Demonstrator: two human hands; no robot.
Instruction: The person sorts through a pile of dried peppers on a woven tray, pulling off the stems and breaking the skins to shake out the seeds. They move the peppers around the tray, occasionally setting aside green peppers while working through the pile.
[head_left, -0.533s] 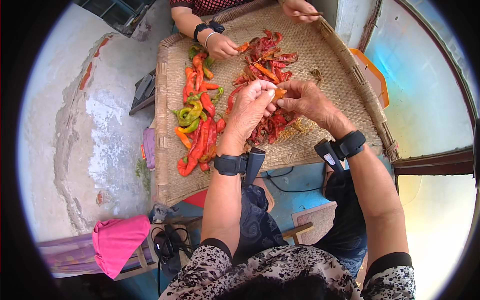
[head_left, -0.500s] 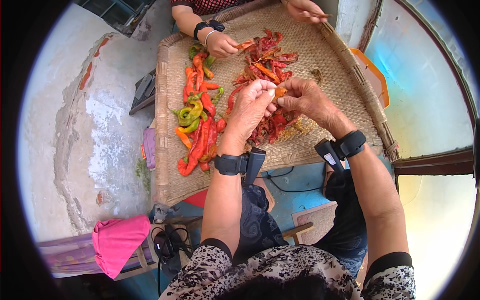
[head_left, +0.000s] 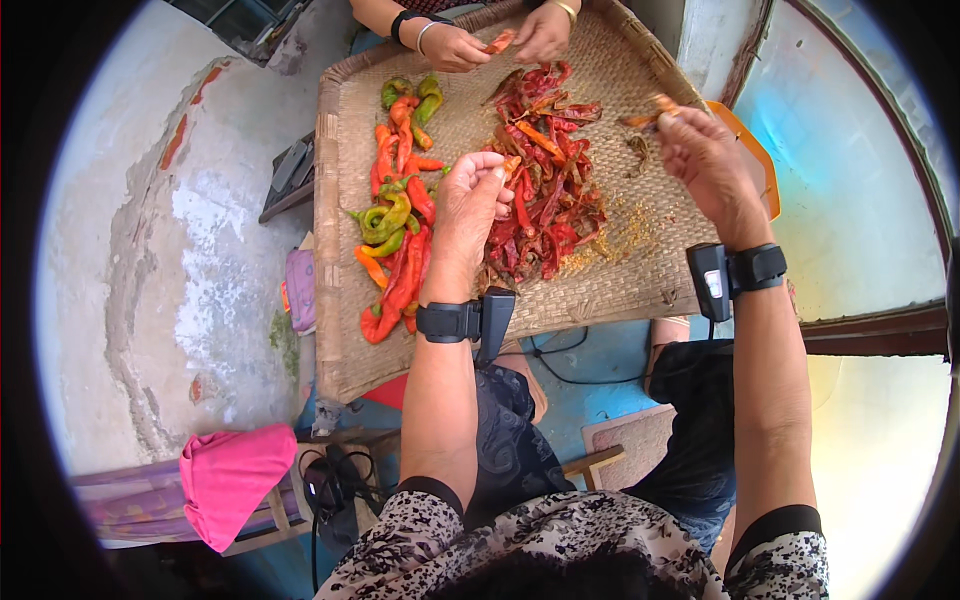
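My left hand (head_left: pixel 466 205) is closed over the middle of a woven tray (head_left: pixel 370 365), pinching an orange piece of dried chili pepper (head_left: pixel 512 166) between thumb and fingers. Off to the right, above the tray's right side, my right hand (head_left: pixel 708 165) grips another orange-brown pepper piece (head_left: pixel 655 110), slightly smeared by motion. Beneath and between the hands lies a pile of wrinkled dried red peppers (head_left: pixel 550 205). Fresh red peppers (head_left: pixel 400 285) and twisted green peppers (head_left: pixel 385 222) form a row left of my left hand. Loose yellow seeds (head_left: pixel 625 235) are scattered beside the pile.
Across the tray, another person's hands (head_left: pixel 455 47) hold an orange-red pepper piece (head_left: pixel 500 42). A plastered wall (head_left: pixel 215 260) stands left, a window frame (head_left: pixel 880 330) right. A pink cloth (head_left: pixel 235 480) hangs at lower left; a black cable (head_left: pixel 590 380) runs below the tray.
My hands have parted: the right swung away to the right with a pepper piece, the left kept its piece. The other person's hands came together around a pepper piece.
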